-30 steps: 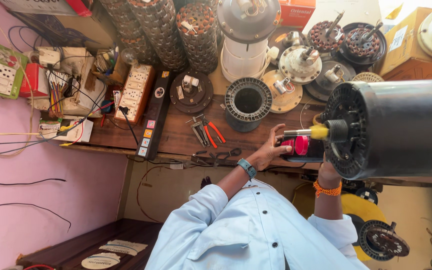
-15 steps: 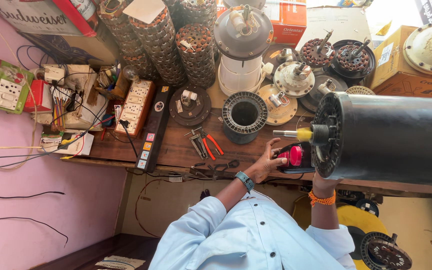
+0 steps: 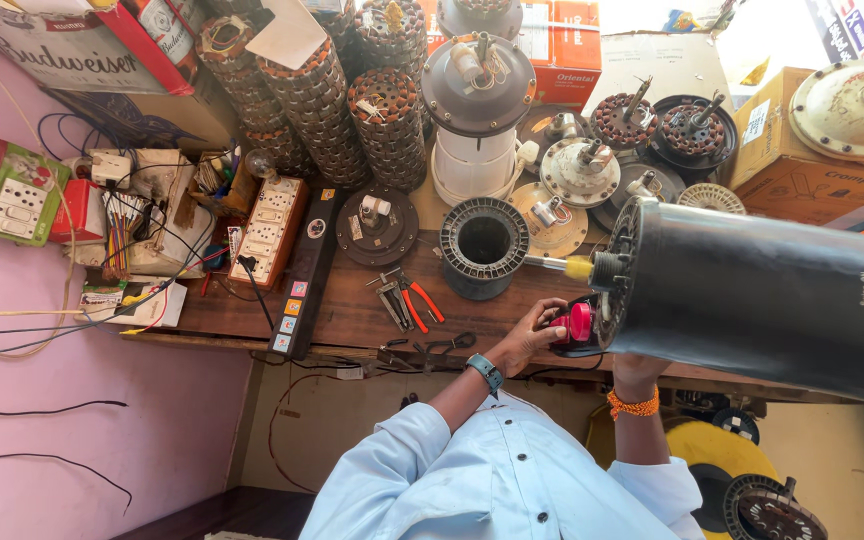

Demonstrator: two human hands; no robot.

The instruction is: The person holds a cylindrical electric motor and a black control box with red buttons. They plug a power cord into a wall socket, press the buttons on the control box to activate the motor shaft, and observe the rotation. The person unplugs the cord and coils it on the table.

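My left hand grips the red round plastic knob, centre-right of frame, at the big black cylindrical motor housing on the wooden desk. Right hand hidden behind housing; can't tell its grip.

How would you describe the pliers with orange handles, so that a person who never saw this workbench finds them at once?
Start at the large black cylinder on the right of the wooden workbench, then go left past the hollow black ring-shaped stator standing on the bench. Just left of its lower edge lie the pliers, beside a few grey metal tools. Only the pliers have bright orange handles.
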